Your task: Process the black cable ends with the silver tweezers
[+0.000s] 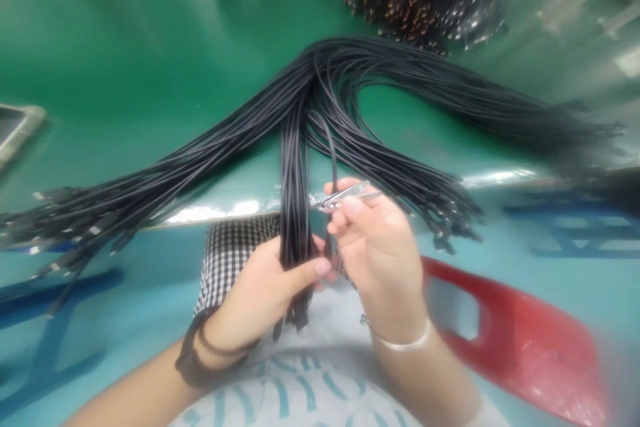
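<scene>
your left grip [265, 273] holds black cords [294, 193], your right grip [385, 247] pinches a shiny tool [345, 196] beside them, green counter [150, 93] beyond them

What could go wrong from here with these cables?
The metal tool in the right hand is close beside the black cable bundle gripped by the left hand, so it might nick a cable. The left-hand spread of cables has ends hanging past the table edge; a tug could drag them off.
</scene>
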### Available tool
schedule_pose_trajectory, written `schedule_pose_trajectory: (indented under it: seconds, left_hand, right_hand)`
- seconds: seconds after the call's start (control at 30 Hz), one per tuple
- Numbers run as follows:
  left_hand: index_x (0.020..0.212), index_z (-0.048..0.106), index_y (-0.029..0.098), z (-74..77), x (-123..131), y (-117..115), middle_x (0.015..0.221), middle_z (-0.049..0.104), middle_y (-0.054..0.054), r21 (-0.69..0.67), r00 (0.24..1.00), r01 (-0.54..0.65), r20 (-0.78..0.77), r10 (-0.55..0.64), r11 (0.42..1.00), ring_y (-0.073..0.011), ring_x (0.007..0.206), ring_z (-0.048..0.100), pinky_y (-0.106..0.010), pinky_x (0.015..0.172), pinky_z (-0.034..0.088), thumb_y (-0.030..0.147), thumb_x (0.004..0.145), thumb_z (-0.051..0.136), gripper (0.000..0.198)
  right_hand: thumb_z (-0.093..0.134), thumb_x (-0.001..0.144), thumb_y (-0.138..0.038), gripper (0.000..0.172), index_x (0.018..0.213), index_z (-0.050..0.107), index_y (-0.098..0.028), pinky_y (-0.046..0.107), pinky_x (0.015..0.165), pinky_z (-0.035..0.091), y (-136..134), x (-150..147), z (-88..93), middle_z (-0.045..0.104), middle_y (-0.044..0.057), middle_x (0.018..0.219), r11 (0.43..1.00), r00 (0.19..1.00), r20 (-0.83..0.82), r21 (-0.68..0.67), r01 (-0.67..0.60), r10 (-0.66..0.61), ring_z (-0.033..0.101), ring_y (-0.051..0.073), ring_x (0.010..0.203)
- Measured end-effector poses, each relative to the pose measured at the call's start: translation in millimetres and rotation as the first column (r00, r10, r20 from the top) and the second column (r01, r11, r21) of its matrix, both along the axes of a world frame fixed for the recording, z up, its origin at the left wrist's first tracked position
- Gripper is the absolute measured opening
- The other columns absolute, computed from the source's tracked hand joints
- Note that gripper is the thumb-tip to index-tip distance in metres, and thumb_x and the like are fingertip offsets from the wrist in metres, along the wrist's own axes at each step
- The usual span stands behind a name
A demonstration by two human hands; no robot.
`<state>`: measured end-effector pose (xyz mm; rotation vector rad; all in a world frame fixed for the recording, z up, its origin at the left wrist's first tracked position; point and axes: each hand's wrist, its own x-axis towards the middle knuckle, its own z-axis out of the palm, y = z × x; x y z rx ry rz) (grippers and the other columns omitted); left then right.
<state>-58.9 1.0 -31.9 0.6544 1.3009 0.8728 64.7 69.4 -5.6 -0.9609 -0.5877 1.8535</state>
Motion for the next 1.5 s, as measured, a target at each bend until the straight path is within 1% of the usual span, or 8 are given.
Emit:
schedule_pose_trajectory:
  seconds: [0.1,0.2,0.37,0.5,0.6,0.83,1.23,1.5]
  left_hand:
    - [0.089,0.069,0.018,6.5,0.6,-0.6,0.065,0.073,0.000,-0.018,0.993,-0.015,-0.114,0.013,1.000,-0.0174,0.055,0.067,-0.024,0.050,0.053,0.042,0.076,0.079,0.028]
    - [0.088,0.069,0.018,10.3,1.7,-0.5,0.067,0.075,-0.002,-0.026,0.997,-0.065,-0.045,0.064,0.998,-0.0177,0.055,0.068,-0.024,0.049,0.054,0.037,0.077,0.078,0.024]
    - [0.087,0.067,0.017,9.2,1.4,-0.7,0.075,0.076,-0.003,-0.019,0.990,-0.103,0.092,0.104,0.995,-0.0198,0.065,0.072,-0.026,0.056,0.058,0.033,0.080,0.075,0.018]
    - [0.085,0.069,0.018,7.8,0.6,0.3,0.070,0.074,-0.002,0.005,0.996,-0.082,0.020,0.082,0.997,-0.0206,0.062,0.071,-0.028,0.055,0.058,0.035,0.079,0.075,0.019]
    - [0.084,0.068,0.019,8.7,1.1,0.5,0.068,0.074,-0.001,0.008,0.996,-0.083,-0.032,0.084,0.996,-0.0203,0.062,0.071,-0.027,0.057,0.058,0.034,0.078,0.076,0.017]
    - [0.083,0.069,0.020,11.2,1.5,1.3,0.066,0.073,0.000,0.008,0.988,-0.083,-0.126,0.083,0.997,-0.0200,0.059,0.070,-0.027,0.056,0.057,0.030,0.077,0.076,0.013]
    - [0.079,0.073,0.022,10.4,-2.0,3.4,0.064,0.074,0.002,0.073,0.964,-0.015,-0.265,0.034,0.997,-0.0181,0.058,0.071,-0.023,0.055,0.057,0.029,0.077,0.075,0.007]
    - [0.080,0.072,0.022,7.6,-2.2,0.7,0.064,0.073,0.002,0.049,0.979,-0.006,-0.202,0.015,0.999,-0.0168,0.058,0.068,-0.023,0.055,0.056,0.031,0.080,0.075,0.009]
  right_hand:
    - [0.077,0.076,-0.022,0.017,0.092,0.073,-0.025,0.017,0.042,0.050,-4.4,1.3,0.3,0.069,-0.004,0.074,0.995,0.995,-0.011,-0.030,-0.098,0.097,0.059,0.009,0.054]
    - [0.077,0.077,-0.023,0.027,0.104,0.072,-0.027,0.019,0.036,0.046,-10.2,10.1,2.4,0.069,-0.004,0.071,0.979,0.978,0.035,0.003,-0.205,0.205,0.059,0.012,0.052]
    - [0.078,0.074,-0.013,0.023,0.093,0.075,-0.025,0.019,0.067,0.059,-23.3,23.5,-7.7,0.075,-0.001,0.086,0.996,0.981,0.188,0.076,0.044,-0.058,0.069,0.011,0.076]
    - [0.077,0.077,-0.016,0.019,0.093,0.074,-0.026,0.027,0.064,0.063,-34.4,19.9,-18.1,0.077,0.000,0.088,0.999,0.992,0.122,-0.024,0.049,-0.045,0.076,0.020,0.082]
    - [0.074,0.081,-0.015,0.017,0.092,0.074,-0.027,0.029,0.072,0.065,-38.7,15.9,-16.3,0.076,-0.003,0.088,0.992,0.990,0.066,0.003,0.124,-0.124,0.077,0.019,0.081]
    - [0.076,0.079,-0.015,0.017,0.091,0.074,-0.027,0.020,0.048,0.059,-40.5,11.5,-9.1,0.078,0.000,0.086,0.994,0.989,0.108,-0.009,0.107,-0.105,0.075,0.017,0.072]
    - [0.077,0.079,-0.015,0.014,0.089,0.074,-0.025,0.019,0.051,0.063,-42.0,9.5,-12.2,0.078,-0.001,0.083,0.993,0.985,0.129,-0.017,0.114,-0.111,0.077,0.019,0.079]
    - [0.076,0.080,-0.016,0.010,0.085,0.074,-0.025,0.017,0.047,0.060,-39.4,9.0,-10.4,0.078,-0.002,0.078,0.993,0.982,0.158,-0.051,0.110,-0.100,0.074,0.014,0.064]
